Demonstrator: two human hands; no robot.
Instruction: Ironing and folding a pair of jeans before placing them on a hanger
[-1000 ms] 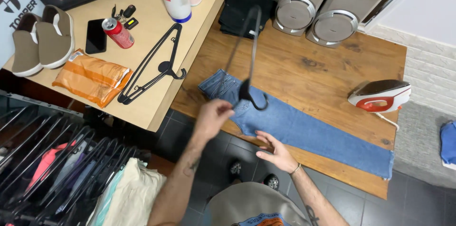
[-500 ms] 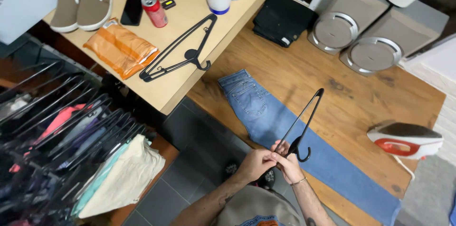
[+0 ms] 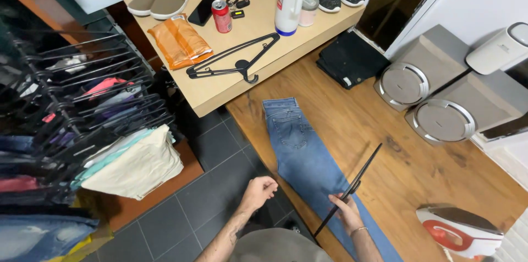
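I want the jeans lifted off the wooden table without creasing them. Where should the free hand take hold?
Probably at the waistband end of the jeans, coming from the pale table's side: that end lies flat, bare and widest. The left hand hangs empty off the edge; the right hand holds a black hanger.

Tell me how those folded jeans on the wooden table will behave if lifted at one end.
The jeans are soft denim lying flat, so they would probably droop and unfold. Their length suggests some weight. The wooden table looks smooth, so they might slide when pushed.
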